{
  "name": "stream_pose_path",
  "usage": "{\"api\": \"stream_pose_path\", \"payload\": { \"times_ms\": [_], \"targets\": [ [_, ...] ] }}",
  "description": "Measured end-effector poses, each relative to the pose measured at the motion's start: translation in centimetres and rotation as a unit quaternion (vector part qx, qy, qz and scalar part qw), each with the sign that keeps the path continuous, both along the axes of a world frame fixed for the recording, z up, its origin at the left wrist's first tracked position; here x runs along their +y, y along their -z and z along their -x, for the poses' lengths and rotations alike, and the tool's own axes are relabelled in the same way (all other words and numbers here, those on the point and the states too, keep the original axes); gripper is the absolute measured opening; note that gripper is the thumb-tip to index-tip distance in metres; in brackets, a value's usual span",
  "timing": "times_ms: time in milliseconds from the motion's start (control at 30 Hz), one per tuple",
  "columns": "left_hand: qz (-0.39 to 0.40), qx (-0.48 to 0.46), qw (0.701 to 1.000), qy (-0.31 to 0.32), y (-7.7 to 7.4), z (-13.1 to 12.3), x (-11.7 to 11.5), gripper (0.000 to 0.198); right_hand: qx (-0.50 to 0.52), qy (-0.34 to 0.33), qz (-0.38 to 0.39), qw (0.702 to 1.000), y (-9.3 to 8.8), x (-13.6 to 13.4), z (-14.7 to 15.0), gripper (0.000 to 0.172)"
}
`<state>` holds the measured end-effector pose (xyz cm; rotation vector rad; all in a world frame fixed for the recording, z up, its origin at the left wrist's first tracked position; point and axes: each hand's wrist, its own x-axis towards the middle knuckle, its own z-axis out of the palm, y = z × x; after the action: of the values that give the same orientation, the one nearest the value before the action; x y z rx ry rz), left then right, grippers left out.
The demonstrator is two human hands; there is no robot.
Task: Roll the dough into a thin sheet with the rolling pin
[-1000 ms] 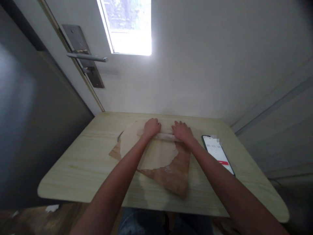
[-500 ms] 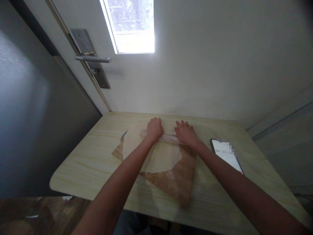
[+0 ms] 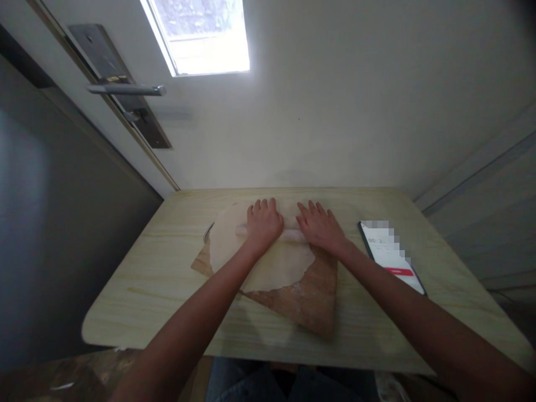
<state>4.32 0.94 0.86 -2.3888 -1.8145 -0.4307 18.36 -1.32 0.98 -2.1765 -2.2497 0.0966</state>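
A wide, thin sheet of dough [image 3: 276,273] lies over a brown wooden board [image 3: 310,312], its edge uneven at the lower right. Across the dough's upper part rests a pale rolling pin [image 3: 291,234]. My left hand [image 3: 264,223] lies palm down over the pin's left part, fingers stretched forward. Toward the other end, my right hand [image 3: 320,224] presses on the pin with its fingers spread. Both palms cover parts of the pin, and its right end is hidden. A curved metal handle [image 3: 207,231] shows at the board's left edge.
The board sits on a light wood-grain table [image 3: 142,273] with rounded corners. A phone [image 3: 391,254] with a lit screen lies to the right. Behind stands a pale door with a metal handle [image 3: 129,89] and a bright window [image 3: 205,36].
My left hand has gone from curled around the pin to fingers stretched out over it. Both hands still rest on the pin. The view has shifted slightly.
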Motion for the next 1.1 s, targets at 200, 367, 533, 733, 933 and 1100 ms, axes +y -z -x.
{"api": "stream_pose_path", "payload": {
  "times_ms": [200, 367, 533, 733, 933, 1100],
  "targets": [
    [0.001, 0.005, 1.0, 0.0, 0.4, 0.3, -1.9, 0.043, -0.011, -0.008, -0.04, 0.999, 0.1, -1.8, 0.5, 0.047],
    [0.002, 0.011, 1.0, 0.022, 0.5, 0.7, -3.6, 0.042, -0.018, -0.008, -0.102, 0.995, 0.3, -3.5, 1.1, 0.044],
    [-0.02, 0.011, 0.999, 0.035, 0.7, 0.9, -5.2, 0.041, -0.002, -0.007, -0.131, 0.991, 0.5, -5.1, 1.4, 0.043],
    [-0.023, 0.015, 0.999, 0.045, 0.7, 1.5, -7.4, 0.044, 0.013, -0.035, -0.135, 0.99, 0.3, -7.4, 1.7, 0.044],
    [-0.022, 0.012, 0.997, 0.068, 1.0, 2.5, -10.0, 0.048, 0.034, -0.058, -0.135, 0.989, 0.8, -9.9, 1.4, 0.046],
    [-0.034, 0.017, 0.996, 0.08, 1.0, 2.6, -9.8, 0.048, 0.036, -0.066, -0.144, 0.987, 1.0, -9.8, 1.1, 0.048]
  ]
}}
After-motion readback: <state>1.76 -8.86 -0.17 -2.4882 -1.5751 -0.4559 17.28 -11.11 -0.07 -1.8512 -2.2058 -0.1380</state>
